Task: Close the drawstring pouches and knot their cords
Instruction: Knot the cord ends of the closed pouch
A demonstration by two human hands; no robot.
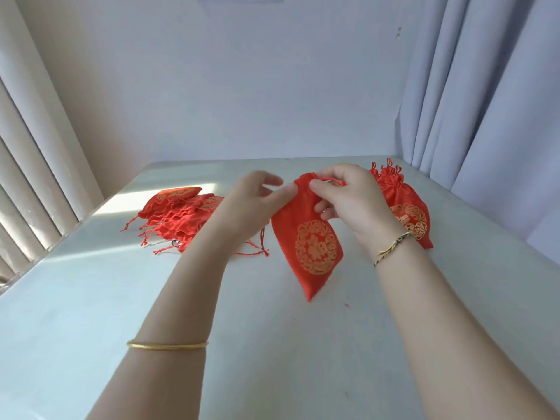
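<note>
The pale table spreads before me, a curtain at its right. To my left on it lies a heap of red pouches with loose strings. To my right is a pile of cinched ones, partly behind my wrist. Between them I hold up one red pouch with gold print; I cannot tell if its lower corner touches the table. My left hand pinches the neck's left side, thumb against finger. My right hand curls round the right side, the cord looping past its fingers. A gold bangle rings my left forearm and a braided band my right wrist.
</note>
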